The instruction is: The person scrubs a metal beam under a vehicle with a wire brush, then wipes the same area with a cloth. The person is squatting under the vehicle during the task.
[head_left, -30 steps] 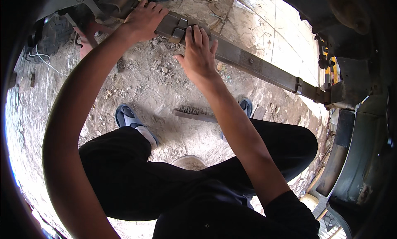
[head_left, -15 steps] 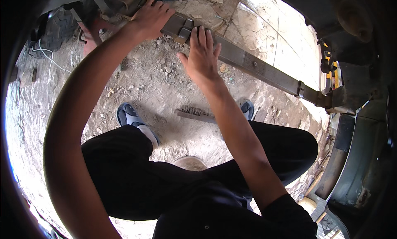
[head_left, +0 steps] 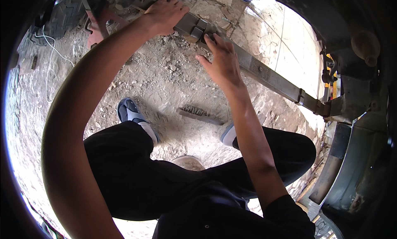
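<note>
A long dark-grey metal leaf spring runs diagonally from the upper middle to the vehicle parts at right. My left hand lies over its far left end, with the fingers curled across the top and toward the far edge. Close beside it, a square metal clip wraps the spring. My right hand rests on the spring just right of that clip, thumb held out apart and fingers loosely bent with nothing in them. Farther along sits a second clip. The underside of the spring is hidden.
A wire brush lies on the dirt floor between my feet. Upper left are a red metal stand, a dark tyre and a thin white cord. Large dark vehicle parts stand close at right. Beneath me shows a round seat edge.
The view has shifted slightly. My right hand has moved a little right along the spring, its fingers now more bent and narrower than before. My right foot has drawn nearer. My left hand keeps its hold.
</note>
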A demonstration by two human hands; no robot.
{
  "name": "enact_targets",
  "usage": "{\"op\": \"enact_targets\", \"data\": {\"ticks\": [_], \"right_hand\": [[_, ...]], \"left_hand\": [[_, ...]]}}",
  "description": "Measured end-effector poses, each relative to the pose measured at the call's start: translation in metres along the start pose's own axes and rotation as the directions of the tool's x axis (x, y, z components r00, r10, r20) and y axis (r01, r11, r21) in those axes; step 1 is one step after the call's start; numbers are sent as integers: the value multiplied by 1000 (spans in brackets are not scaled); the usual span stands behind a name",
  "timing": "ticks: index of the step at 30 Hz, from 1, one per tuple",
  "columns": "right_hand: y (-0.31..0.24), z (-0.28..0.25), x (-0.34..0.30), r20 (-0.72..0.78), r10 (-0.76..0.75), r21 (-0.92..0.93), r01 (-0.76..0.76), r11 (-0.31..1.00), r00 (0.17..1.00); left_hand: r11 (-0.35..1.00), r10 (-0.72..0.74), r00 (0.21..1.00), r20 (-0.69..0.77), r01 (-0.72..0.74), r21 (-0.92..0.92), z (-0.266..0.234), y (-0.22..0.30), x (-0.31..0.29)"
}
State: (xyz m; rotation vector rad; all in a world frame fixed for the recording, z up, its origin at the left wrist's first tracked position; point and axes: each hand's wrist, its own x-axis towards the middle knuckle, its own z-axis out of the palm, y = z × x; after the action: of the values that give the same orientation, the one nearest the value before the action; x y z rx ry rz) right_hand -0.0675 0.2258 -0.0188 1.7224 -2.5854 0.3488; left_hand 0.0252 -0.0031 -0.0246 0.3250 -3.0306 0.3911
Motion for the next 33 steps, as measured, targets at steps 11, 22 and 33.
{"op": "enact_targets", "data": {"ticks": [11,22,33], "right_hand": [[-14,2,-1,20,32,-96,-30,995,999],[-19,23,-5,-34,-38,-124,34,992,999],[-20,27,-7,-72,-22,-84,16,996,997]], "left_hand": [[1000,4,1000,4,-4,-17,3,-2,0],[999,-14,1000,17,14,-29,-6,4,1],[1000,-20,999,39,20,-6,-11,5,1]]}}
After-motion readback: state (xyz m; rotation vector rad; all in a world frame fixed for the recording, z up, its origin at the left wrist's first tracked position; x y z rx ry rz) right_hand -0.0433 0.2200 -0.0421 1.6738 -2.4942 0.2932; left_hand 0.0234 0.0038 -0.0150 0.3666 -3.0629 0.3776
